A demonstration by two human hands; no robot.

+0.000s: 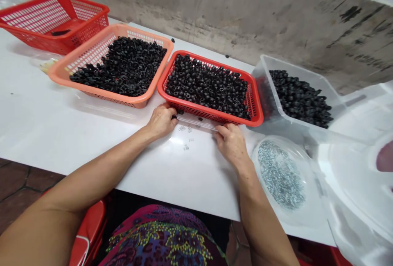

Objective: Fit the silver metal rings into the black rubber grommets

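Observation:
My left hand (161, 120) rests on the white table (61, 130) with its fingers curled, pinching a small black bead at the front edge of the red basket (257, 112). That basket is heaped with black beads (208, 85). My right hand (231, 143) lies knuckles up just below the same basket, fingers bent down onto the table; what they hold, if anything, is hidden. A few tiny silver parts (186, 137) lie scattered on the table between the two hands.
An orange basket (61, 73) of black beads stands at the left, and behind it a red basket (18, 22) that is nearly bare. At the right are a clear tub (260, 73) of black beads, a clear dish (307, 212) of small silver parts, and a clear lid (362, 184).

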